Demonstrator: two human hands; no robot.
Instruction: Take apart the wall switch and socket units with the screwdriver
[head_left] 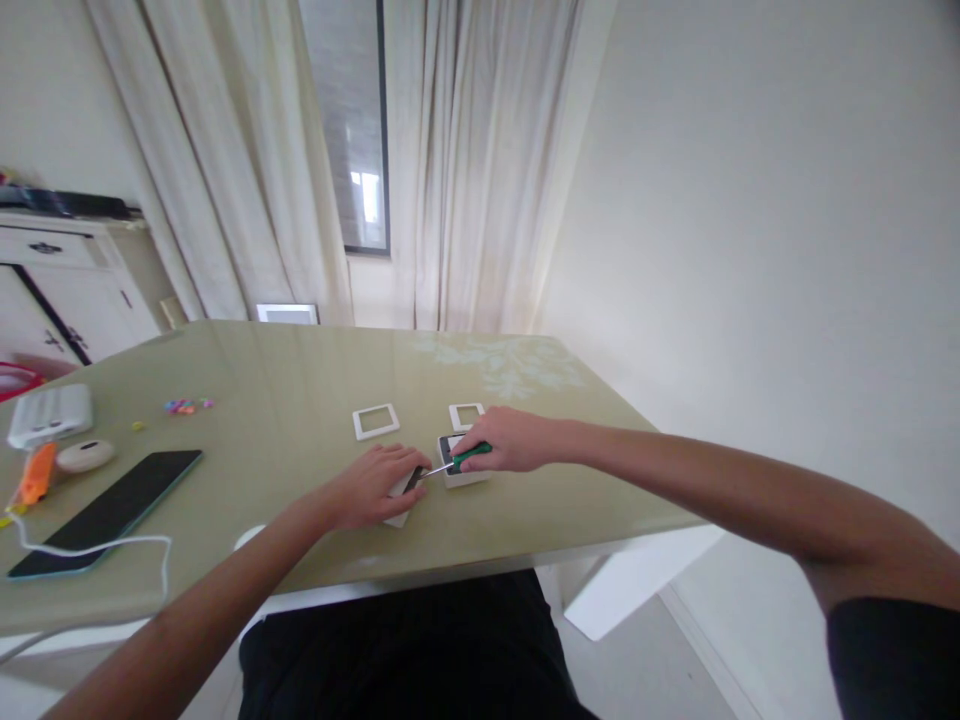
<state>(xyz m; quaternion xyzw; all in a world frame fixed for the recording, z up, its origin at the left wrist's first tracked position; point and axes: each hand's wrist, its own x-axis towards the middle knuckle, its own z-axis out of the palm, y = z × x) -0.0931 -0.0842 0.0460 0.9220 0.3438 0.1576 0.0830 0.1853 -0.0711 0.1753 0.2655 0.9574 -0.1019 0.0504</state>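
Observation:
My right hand (499, 440) is closed around the green handle of a screwdriver (472, 454). Its metal shaft points left, and the tip touches or nearly touches a small white-and-black piece (401, 500) that resembles a wall switch. My left hand (373, 487) grips that piece against the table, fingers over its far side and thumb on the near side. Beneath my right hand sits a squarish white block (465, 480) with a dark top, partly hidden. Just beyond the hands lie two white square frames, a left frame (356, 425) and a right frame (453, 419).
The pale green table (300, 370) carries a black phone (120, 505) at left, crossed by a white cable (139, 541). Near it are an orange tool (37, 473), a round white object (86, 456), a white case (51, 414) and small colourful bits (184, 407). A wall rises at right.

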